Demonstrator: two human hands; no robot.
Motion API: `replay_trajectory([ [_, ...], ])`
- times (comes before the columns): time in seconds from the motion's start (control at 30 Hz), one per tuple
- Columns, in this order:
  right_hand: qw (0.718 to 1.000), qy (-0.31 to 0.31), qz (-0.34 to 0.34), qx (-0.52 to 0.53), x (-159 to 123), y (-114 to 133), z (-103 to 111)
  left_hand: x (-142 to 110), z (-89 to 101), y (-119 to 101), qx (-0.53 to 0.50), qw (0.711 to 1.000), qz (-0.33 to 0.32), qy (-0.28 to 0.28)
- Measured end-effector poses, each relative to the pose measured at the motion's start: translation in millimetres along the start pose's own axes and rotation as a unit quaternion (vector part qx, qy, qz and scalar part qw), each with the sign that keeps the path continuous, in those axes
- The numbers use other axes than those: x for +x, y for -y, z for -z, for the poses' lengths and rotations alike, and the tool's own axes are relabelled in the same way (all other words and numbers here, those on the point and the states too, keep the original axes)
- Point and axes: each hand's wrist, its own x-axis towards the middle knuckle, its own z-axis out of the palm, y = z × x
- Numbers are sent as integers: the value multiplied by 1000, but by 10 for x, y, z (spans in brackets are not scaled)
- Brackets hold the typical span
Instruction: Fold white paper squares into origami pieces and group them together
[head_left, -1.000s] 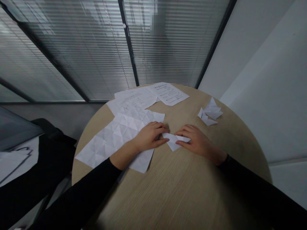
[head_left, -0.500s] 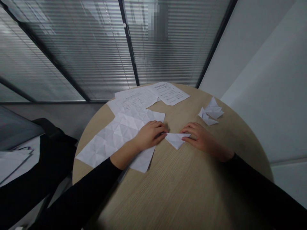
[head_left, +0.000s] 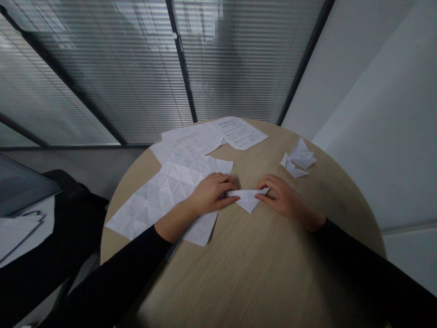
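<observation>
A small white folded paper triangle (head_left: 248, 199) lies on the table between my hands, its point towards me and its long edge away. My left hand (head_left: 215, 193) grips its left corner between thumb and fingers. On the other side, my right hand (head_left: 278, 195) pinches the right part, the thumb on the paper's face and the fingers behind its far edge. Under my left wrist and forearm spreads a creased white paper sheet (head_left: 157, 189), marked with a grid of triangular folds.
Several folded paper pieces (head_left: 300, 156) sit at the right of the round wooden table (head_left: 259, 269). Printed sheets (head_left: 239, 133) overlap near its far edge. On the left, a black chair (head_left: 75, 214) holds papers (head_left: 23, 228). Glass panels with blinds (head_left: 136, 73) stand behind.
Both thumbs have shifted inward onto the face of the folded paper triangle, covering more of its two ends. The view has moved slightly.
</observation>
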Motion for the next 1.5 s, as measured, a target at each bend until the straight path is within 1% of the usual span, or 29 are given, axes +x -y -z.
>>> replay_trajectory([
  [0.13, 999, -26, 5, 20, 15, 78, 16, 2, -3, 5, 10, 1000, -16, -12],
  [0.3, 997, -57, 23, 39, 27, 171, 53, -7, 0, -11, 40, 997, -25, -62],
  [0.47, 996, -41, 39, 64, 19, 223, 74, -18, 51, -65, 32, 997, -28, -57],
  [0.57, 997, -30, 38, 57, 10, 220, 78, -11, 72, -82, 23, 998, -25, -61],
  [0.73, 998, 9, 52, 40, -22, 174, 73, 11, 77, -95, -21, 998, -25, -54],
  [0.97, 999, -4, 45, 14, -90, 121, -4, 32, 107, -160, -114, 991, -23, -62],
  [1.03, 999, -8, 51, 7, -79, 121, -18, 33, 110, -169, -115, 991, -32, -66],
  [1.13, 997, -2, 78, -8, -39, 134, -18, 31, 104, -166, -103, 990, -48, -82],
  [1.2, 995, -1, 94, -15, -11, 145, -11, 30, 95, -166, -101, 991, -51, -77],
  [1.33, 993, 0, 114, -21, 21, 171, -7, 36, 84, -188, -124, 991, -33, -35],
  [1.5, 993, -3, 116, -18, 30, 174, -21, 53, 96, -225, -170, 985, -20, -2],
])
